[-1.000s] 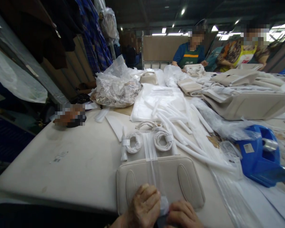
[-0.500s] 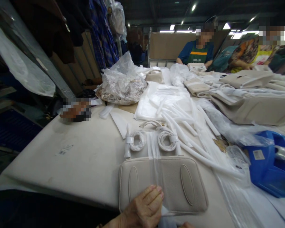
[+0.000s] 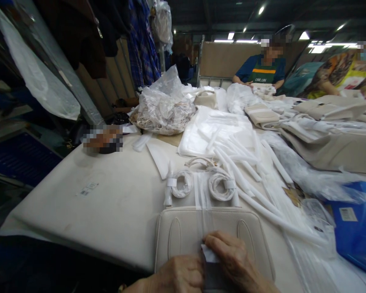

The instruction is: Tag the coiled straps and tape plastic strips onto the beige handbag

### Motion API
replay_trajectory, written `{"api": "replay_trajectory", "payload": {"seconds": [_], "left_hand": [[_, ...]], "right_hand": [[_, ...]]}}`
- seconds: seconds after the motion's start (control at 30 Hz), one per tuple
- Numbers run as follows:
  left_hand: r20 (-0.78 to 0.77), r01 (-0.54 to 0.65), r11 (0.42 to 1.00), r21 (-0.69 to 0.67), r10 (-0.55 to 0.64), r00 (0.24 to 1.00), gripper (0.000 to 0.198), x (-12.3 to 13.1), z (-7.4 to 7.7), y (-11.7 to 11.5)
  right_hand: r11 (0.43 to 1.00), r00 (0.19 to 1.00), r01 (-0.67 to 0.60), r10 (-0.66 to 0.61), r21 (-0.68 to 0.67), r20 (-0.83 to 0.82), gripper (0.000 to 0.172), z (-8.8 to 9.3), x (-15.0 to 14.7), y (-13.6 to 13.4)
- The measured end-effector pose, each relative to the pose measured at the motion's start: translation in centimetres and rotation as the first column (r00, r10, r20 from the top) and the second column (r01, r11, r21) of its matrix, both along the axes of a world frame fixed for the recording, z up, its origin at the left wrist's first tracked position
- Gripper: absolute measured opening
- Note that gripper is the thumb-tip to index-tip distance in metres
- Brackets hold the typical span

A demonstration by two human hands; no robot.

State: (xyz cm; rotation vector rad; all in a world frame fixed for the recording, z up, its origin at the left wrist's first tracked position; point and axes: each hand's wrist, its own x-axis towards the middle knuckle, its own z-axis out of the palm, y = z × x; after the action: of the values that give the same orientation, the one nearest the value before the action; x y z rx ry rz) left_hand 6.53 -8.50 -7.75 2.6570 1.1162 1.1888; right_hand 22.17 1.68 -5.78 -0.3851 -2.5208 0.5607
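A beige padded bag panel (image 3: 183, 228) lies flat near the table's front edge, with clear wrap running down its middle. My right hand (image 3: 232, 254) rests on it, fingers closed on a small white strip (image 3: 210, 254). Close beside it on the left, my left hand (image 3: 181, 274) is closed on the panel's lower middle; what its fingers hold is hidden. Beyond the panel, two wrapped strap coils, the left one (image 3: 182, 183) and the right one (image 3: 222, 185), sit on either side of the wrap, with a handle (image 3: 199, 162) behind them.
A blue tape dispenser (image 3: 350, 236) stands at the right. White foam tubes (image 3: 280, 217) and a stack of white sheets (image 3: 216, 130) lie beyond the panel. A plastic bag of straps (image 3: 164, 110) is further back. Two people work across the table (image 3: 110, 203).
My right hand has come up from the bottom edge onto the panel and holds the white strip. My left hand has moved down and slightly left. The view has shifted a little.
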Motion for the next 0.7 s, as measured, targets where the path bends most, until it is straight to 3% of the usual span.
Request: {"api": "replay_trajectory", "payload": {"seconds": [0.1,0.17,0.23,0.4,0.6,0.7], "left_hand": [[0.061,-0.165,0.978,-0.127,0.174,0.983,0.03,-1.0,2.8,1.1],[0.031,-0.301,0.95,-0.082,0.305,0.952,0.026,-1.4,3.7,2.4],[-0.078,-0.356,0.934,0.014,0.356,0.931,0.031,-1.5,3.6,3.5],[-0.344,-0.352,0.936,-0.001,0.33,0.879,0.038,-1.4,2.3,3.5],[-0.375,-0.384,0.923,-0.034,0.345,0.861,0.042,-1.2,1.9,2.6],[-0.36,-0.356,0.927,-0.118,0.294,0.885,0.047,-1.3,1.8,2.5]], "right_hand": [[0.999,1.0,0.024,-0.025,-0.021,-0.01,0.032,0.0,0.0,-0.2],[1.0,0.999,0.019,-0.019,-0.007,-0.04,0.032,-0.1,0.0,-0.3],[1.0,0.998,0.016,-0.016,-0.007,-0.054,0.033,-0.2,-0.1,-0.2],[1.0,0.999,-0.014,0.014,0.002,-0.046,0.037,0.0,-0.1,0.0],[0.939,0.989,-0.124,0.144,0.322,-0.04,0.038,3.2,-0.4,-0.2],[0.952,0.982,-0.158,0.18,0.262,-0.06,0.045,3.8,-1.1,0.7]]}}
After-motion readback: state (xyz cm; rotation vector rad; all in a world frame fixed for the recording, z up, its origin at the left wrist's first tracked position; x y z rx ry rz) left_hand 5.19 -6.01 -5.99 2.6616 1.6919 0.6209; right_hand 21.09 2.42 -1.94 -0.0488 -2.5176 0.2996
